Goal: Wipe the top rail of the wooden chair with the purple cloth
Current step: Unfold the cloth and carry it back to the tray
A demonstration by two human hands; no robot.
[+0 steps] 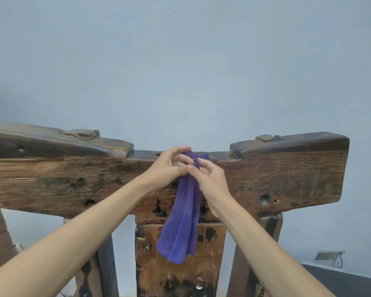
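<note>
The wooden chair's wide, worn top rail (287, 168) runs across the view, with a lower notch at its middle. A purple cloth (181, 224) hangs down in front of the rail's middle and over the back splat (210, 260). Its upper end lies bunched at the notch. My left hand (168, 166) grips that bunched upper end from the left. My right hand (208, 174) pinches the cloth just beside it from the right. The two hands touch each other at the middle of the rail.
A plain blue-grey wall stands close behind the chair. Two raised wooden pegs (81, 133) (266, 137) stick up from the rail's top on either side. Dark chair posts run down below the rail. A dark surface (343, 281) lies at the lower right.
</note>
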